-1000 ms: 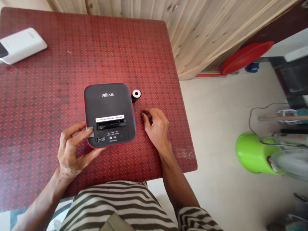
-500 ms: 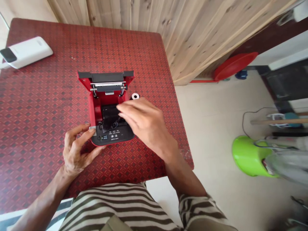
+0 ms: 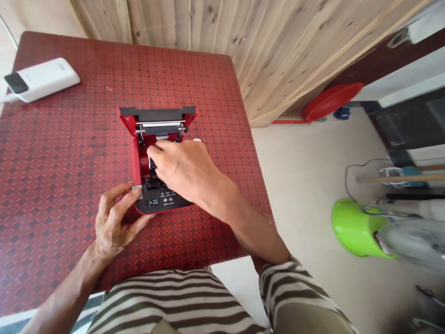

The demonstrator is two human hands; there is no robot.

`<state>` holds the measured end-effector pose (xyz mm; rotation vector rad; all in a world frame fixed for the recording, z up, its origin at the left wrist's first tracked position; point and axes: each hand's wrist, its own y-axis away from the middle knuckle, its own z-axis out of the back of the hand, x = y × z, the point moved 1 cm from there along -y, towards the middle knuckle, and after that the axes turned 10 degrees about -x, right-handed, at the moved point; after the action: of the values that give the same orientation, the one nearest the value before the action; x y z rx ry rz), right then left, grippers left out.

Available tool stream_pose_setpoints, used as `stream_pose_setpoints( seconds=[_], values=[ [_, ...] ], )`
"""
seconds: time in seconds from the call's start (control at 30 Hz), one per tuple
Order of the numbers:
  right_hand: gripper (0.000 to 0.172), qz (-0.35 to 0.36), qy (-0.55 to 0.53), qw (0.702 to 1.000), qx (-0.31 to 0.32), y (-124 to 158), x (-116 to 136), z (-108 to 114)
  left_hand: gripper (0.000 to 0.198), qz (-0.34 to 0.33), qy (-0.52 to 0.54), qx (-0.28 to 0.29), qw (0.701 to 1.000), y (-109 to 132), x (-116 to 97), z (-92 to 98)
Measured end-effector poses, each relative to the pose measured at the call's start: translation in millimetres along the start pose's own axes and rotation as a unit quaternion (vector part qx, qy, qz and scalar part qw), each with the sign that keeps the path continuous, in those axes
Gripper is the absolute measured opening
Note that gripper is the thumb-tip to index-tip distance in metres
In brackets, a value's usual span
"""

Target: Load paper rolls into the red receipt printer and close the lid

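Note:
A red and black thermal printer stands on the table with its lid raised. My left hand grips its front left corner, fingertips at a grey patch there and thumb at the front edge. Into the open compartment reaches my right hand, its fingers closed on a black roll that they mostly cover. Buttons and a small display show on the front panel. Just behind my right hand, a sliver of a white-ended roll shows beside the printer.
A white power bank with a cable lies at the table's far left. Wood panelling borders the far edge of the red patterned table. On the floor to the right are a green stool or bucket and a red basin.
My right hand has moved left and deeper into the compartment, now covering most of the black contents. My left hand stays on the printer's corner. The view has shifted slightly.

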<state>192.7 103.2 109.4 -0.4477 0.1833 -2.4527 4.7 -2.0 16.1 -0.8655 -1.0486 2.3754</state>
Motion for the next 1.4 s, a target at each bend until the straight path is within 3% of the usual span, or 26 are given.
stream_pose_setpoints(
  seconds=[0.07,0.13,0.23,0.3,0.37,0.5,0.6,0.67,0.83,0.93,1.0,1.1,1.2,1.3,1.4],
  values=[
    [0.019,0.011,-0.005,1.0,-0.018,18,2,18,0.079,-0.001,0.002,0.001,1.0,1,0,0.2],
    [0.014,-0.014,-0.084,0.994,-0.072,42,-3,35,0.081,0.0,0.004,0.004,1.0,2,0,-0.1],
    [0.02,-0.098,-0.252,0.947,-0.176,83,-27,47,0.084,0.0,0.007,0.001,1.0,2,0,-1.4],
    [0.027,-0.164,-0.315,0.909,-0.218,109,-43,42,0.087,-0.002,0.008,-0.003,1.0,3,1,-2.6],
    [0.027,-0.216,-0.346,0.887,-0.219,129,-54,26,0.089,-0.002,0.008,-0.002,1.0,2,1,-3.5],
    [0.025,-0.249,-0.346,0.89,-0.164,146,-52,-19,0.087,0.004,-0.003,0.009,1.0,1,1,-3.6],
    [0.024,-0.248,-0.332,0.897,-0.154,148,-44,-42,0.088,0.012,-0.01,0.016,1.0,1,0,-2.7],
    [0.026,-0.244,-0.33,0.9,-0.144,149,-43,-45,0.088,0.016,-0.011,0.019,1.0,1,0,-2.0],
    [0.042,-0.264,-0.351,0.896,-0.072,147,-68,-20,0.083,0.022,-0.006,0.02,1.0,2,0,-1.3],
    [0.026,-0.284,-0.32,0.893,-0.143,127,-95,-16,0.084,0.024,-0.006,0.02,1.0,1,0,-2.0],
    [0.028,-0.28,-0.291,0.894,-0.192,105,-111,-28,0.084,0.017,-0.006,0.016,1.0,0,0,-2.5],
    [0.045,-0.251,-0.273,0.913,-0.168,71,-123,-59,0.083,0.008,-0.003,0.015,1.0,-2,-1,-2.2],
    [0.035,-0.247,-0.24,0.924,-0.168,56,-124,-77,0.077,0.034,-0.018,0.029,0.999,-3,-4,-1.1],
    [0.029,-0.238,-0.238,0.921,-0.196,63,-114,-56,0.071,0.053,-0.024,0.041,0.998,-3,-6,-1.0],
    [0.036,-0.146,-0.258,0.936,-0.19,75,-92,-1,0.074,0.034,-0.009,0.028,0.999,-3,-6,-2.1]
  ],
)
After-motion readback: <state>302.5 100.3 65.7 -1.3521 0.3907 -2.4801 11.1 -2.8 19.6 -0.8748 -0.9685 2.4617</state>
